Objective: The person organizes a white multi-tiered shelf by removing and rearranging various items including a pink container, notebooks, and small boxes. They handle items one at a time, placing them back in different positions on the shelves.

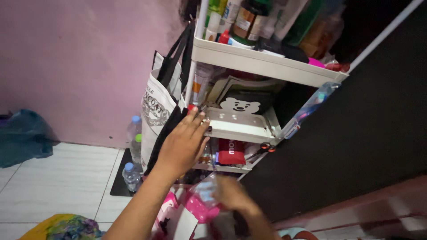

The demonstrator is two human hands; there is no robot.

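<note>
1. Left hand (181,144): fingers spread flat, fingertips touching the front edge of the middle tier of the white plastic three-tier shelf cart (267,66); grip open, pinching nothing
2. Right hand (233,194): blurred, low in view, grip wrapped around a clear plastic bottle with pink base (202,202), held just in front of the cart's bottom tier
3. Top tier: crowded upright bottles and tubes, among them a brown bottle with orange-and-white label (247,20); green and white containers beside it; a pink item at the right corner
4. Middle tier: white tray bearing a black panel with a white bear-face shape (240,105)
5. Bottom tier: red pouch with white lettering (231,151); scissors with orange-and-black handles (265,148) just to its right
6. Clear bottle with blue and pink contents (307,110), hung tilted on the cart's right side
7. White tote bag with black straps and dark printed emblem (156,106), hanging on the cart's left post
8. Three clear water bottles, two blue caps and one green (132,171), standing on the white tiled floor (58,178) against the pink wall (80,62)
9. Dark teal cloth bundle (24,135), far left on the floor
</note>
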